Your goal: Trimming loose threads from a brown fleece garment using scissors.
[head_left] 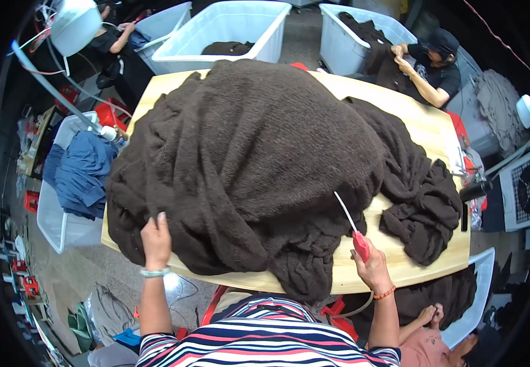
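A large heap of dark brown knit cloth (277, 128) covers most of the pale wooden table (372, 223) before me. At the heap's near left edge, my left hand (155, 243) is closed on the cloth, its thumb upward and its fingertips partly hidden. My right hand (372, 266) grips a red-handled tool (361, 246) with a long, thin, slightly curved pale tip. That tip points away from me, over the heap's right side. I cannot tell the tool's exact kind. Another bunch of brown cloth (421, 211) trails to the table's right end.
A white bin (228, 37) stands beyond the table, another bin (372, 27) at far right. Blue cloth (87, 168) fills a bin at left. A person (430, 67) handles brown cloth at far right; another (427, 342) is at near right. A hose (363, 305) hangs below the table edge.
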Action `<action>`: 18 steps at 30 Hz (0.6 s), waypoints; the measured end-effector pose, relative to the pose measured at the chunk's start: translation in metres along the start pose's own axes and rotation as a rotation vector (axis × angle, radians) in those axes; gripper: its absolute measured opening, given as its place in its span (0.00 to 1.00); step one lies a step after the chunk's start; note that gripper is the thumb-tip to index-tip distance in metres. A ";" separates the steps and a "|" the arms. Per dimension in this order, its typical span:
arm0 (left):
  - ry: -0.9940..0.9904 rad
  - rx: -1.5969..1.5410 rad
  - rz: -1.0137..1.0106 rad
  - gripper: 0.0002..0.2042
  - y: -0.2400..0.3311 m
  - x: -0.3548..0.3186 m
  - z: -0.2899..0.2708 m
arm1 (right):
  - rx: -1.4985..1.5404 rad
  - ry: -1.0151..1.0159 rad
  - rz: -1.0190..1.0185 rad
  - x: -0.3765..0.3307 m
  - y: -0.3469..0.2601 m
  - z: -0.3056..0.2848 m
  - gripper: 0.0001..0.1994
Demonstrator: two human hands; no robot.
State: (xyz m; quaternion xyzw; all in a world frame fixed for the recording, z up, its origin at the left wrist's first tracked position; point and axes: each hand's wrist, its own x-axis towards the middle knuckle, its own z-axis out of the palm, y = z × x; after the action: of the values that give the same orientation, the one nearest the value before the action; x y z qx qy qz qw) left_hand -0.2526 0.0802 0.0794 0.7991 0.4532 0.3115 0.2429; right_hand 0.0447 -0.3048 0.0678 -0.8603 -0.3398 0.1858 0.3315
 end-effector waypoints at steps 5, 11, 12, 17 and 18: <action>-0.315 -0.020 0.816 0.05 0.106 -0.035 0.056 | 0.175 -0.009 -0.159 0.002 -0.031 0.009 0.18; -1.088 -0.535 0.417 0.21 0.132 -0.048 0.095 | 0.245 -0.098 -0.039 0.022 -0.066 0.020 0.27; -1.070 -0.633 0.180 0.20 0.118 -0.042 0.099 | 0.164 -0.029 -0.050 0.022 -0.058 0.023 0.26; -0.854 -0.937 -0.218 0.14 0.090 -0.006 0.114 | 0.116 0.064 0.088 0.020 -0.041 0.035 0.22; -0.885 -0.941 -0.210 0.14 0.099 -0.003 0.119 | 0.113 0.085 0.111 0.020 -0.044 0.035 0.22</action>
State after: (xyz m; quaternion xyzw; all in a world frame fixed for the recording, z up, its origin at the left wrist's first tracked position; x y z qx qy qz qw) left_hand -0.1118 0.0189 0.0632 0.6118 0.2014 0.0927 0.7593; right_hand 0.0193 -0.2513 0.0716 -0.8649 -0.2661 0.1860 0.3827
